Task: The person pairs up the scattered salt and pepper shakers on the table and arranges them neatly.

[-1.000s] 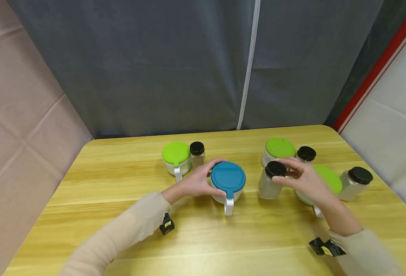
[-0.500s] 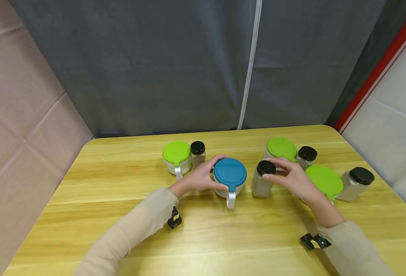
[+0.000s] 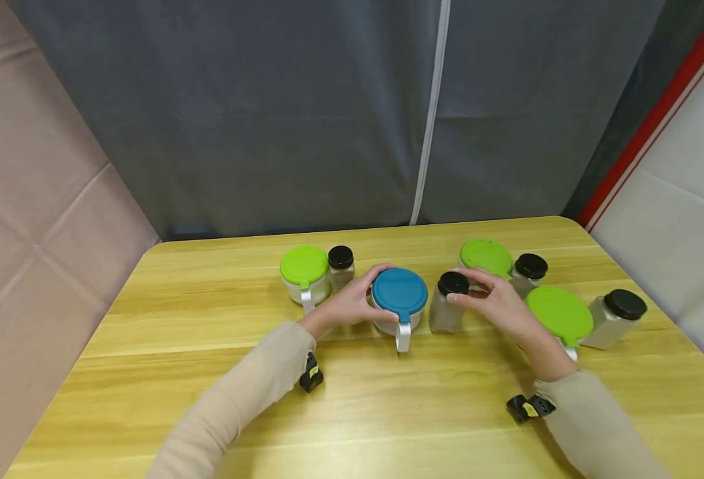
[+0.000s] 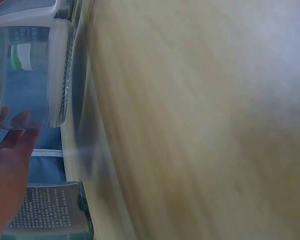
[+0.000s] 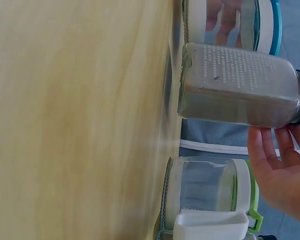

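My left hand (image 3: 354, 303) grips a clear seasoning jar with a blue lid (image 3: 399, 293) and a white handle toward me, fingers and thumb around its left side. My right hand (image 3: 498, 306) pinches a square clear spice bottle (image 3: 445, 316) near its black cap, just right of the jar. Both containers are upright. In the right wrist view, the spice bottle (image 5: 235, 87) bears white print and stands close beside the blue-lidded jar. Fingers of the left hand (image 4: 10, 175) show through the jar's wall (image 4: 27, 80). Whether either base touches the table is unclear.
A green-lidded jar (image 3: 305, 266) and a black-capped bottle (image 3: 341, 263) stand to the left. On the right are two more green-lidded jars (image 3: 558, 313) and two black-capped bottles (image 3: 615, 319). A grey curtain (image 3: 292, 120) hangs behind the wooden table (image 3: 388, 412).
My right hand has brought the spice bottle leftward and slightly back, closer to the blue-lidded jar. My left hand has shifted the jar slightly back and right.
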Demonstrator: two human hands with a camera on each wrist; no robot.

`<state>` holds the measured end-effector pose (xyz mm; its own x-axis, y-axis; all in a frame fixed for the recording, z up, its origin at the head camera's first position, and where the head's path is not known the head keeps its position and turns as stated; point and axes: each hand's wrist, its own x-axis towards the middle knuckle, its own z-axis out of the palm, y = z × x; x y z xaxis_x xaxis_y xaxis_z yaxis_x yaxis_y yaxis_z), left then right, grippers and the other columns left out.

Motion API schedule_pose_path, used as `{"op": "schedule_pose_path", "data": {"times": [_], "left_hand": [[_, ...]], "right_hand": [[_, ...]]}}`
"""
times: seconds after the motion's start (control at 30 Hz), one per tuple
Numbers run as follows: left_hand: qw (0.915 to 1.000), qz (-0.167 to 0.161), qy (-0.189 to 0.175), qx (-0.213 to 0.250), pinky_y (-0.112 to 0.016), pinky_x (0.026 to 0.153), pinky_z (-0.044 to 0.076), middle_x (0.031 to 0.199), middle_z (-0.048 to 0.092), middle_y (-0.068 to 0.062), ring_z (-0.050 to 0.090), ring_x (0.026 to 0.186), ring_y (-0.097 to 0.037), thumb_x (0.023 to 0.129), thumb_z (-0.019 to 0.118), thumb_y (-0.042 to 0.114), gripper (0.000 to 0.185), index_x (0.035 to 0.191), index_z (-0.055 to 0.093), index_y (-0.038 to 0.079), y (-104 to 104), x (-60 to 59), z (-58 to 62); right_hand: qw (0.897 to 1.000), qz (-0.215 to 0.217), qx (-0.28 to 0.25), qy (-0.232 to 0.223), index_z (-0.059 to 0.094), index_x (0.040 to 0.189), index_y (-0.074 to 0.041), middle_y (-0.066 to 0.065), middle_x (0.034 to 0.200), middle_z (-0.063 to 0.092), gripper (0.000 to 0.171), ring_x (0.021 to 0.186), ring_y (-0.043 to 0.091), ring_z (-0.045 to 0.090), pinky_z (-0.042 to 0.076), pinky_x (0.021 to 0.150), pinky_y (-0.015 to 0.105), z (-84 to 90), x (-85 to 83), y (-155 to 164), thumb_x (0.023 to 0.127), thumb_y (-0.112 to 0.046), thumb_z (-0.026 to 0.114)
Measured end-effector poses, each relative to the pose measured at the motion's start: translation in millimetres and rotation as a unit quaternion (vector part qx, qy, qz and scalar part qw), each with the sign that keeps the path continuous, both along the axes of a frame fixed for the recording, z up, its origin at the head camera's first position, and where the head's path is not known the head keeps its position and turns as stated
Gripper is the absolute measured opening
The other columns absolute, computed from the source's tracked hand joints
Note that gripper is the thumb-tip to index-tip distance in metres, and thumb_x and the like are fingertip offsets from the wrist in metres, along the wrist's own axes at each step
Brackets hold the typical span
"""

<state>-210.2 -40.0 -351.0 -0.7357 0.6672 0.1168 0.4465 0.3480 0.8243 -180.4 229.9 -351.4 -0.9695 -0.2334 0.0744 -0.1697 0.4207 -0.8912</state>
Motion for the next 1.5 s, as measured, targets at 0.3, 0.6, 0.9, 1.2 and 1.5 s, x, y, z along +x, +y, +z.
{"op": "schedule_pose_path", "data": {"times": [0.3, 0.6, 0.9, 1.2, 1.5], "left_hand": [[0.9998, 0.015, -0.014, -0.005, -0.036, 0.097, 0.029, 0.131, 0.036, -0.016, 0.038, 0.117, -0.025, 0.075, 0.071, 0.013, 0.079, 0.137, 0.022, 0.008, 3, -0.9, 4.2], [0.9996, 0.023, -0.016, 0.004, -0.037, 0.098, 0.027, 0.133, 0.035, -0.013, 0.036, 0.119, -0.023, 0.074, 0.073, 0.018, 0.081, 0.137, 0.022, 0.013, 6, -14.9, -14.1], [0.9988, 0.044, -0.02, 0.012, -0.035, 0.097, 0.027, 0.135, 0.032, -0.007, 0.037, 0.117, -0.018, 0.073, 0.073, 0.024, 0.086, 0.139, 0.019, 0.019, 8, -32.1, -35.1], [0.9974, 0.06, -0.036, 0.016, -0.035, 0.098, 0.026, 0.136, 0.032, -0.005, 0.036, 0.118, -0.018, 0.073, 0.073, 0.026, 0.085, 0.138, 0.02, 0.024, 11, -35.0, -34.6], [0.9971, 0.062, -0.038, 0.025, -0.034, 0.098, 0.027, 0.135, 0.033, -0.005, 0.036, 0.119, -0.018, 0.074, 0.072, 0.026, 0.084, 0.139, 0.019, 0.022, 14, -40.0, -37.9]], "right_hand": [[1.0, -0.006, 0.012, -0.01, 0.043, 0.13, -0.006, 0.015, 0.134, 0.033, 0.062, 0.113, 0.033, 0.04, 0.035, 0.09, 0.045, -0.9, -9.6, -2, 0.079, -0.033, 0.066], [1.0, -0.004, 0.008, -0.014, 0.042, 0.13, -0.004, 0.016, 0.133, 0.034, 0.063, 0.113, 0.034, 0.04, 0.034, 0.091, 0.045, -4.3, -19.0, -3, 0.079, -0.033, 0.066], [1.0, 0.01, 0.011, 0.002, 0.042, 0.13, -0.006, 0.016, 0.133, 0.035, 0.062, 0.114, 0.034, 0.039, 0.033, 0.092, 0.045, -3.1, -26.5, -5, 0.08, -0.033, 0.065], [1.0, 0.014, 0.012, -0.002, 0.04, 0.132, -0.005, 0.017, 0.133, 0.034, 0.065, 0.12, 0.034, 0.033, 0.03, 0.094, 0.046, -1.8, -34.1, -6, 0.08, -0.035, 0.064], [1.0, 0.02, 0.004, -0.004, 0.038, 0.132, -0.004, 0.016, 0.13, 0.037, 0.063, 0.118, 0.03, 0.035, 0.034, 0.092, 0.043, 3.2, -38.3, -7, 0.082, -0.032, 0.063]]}}
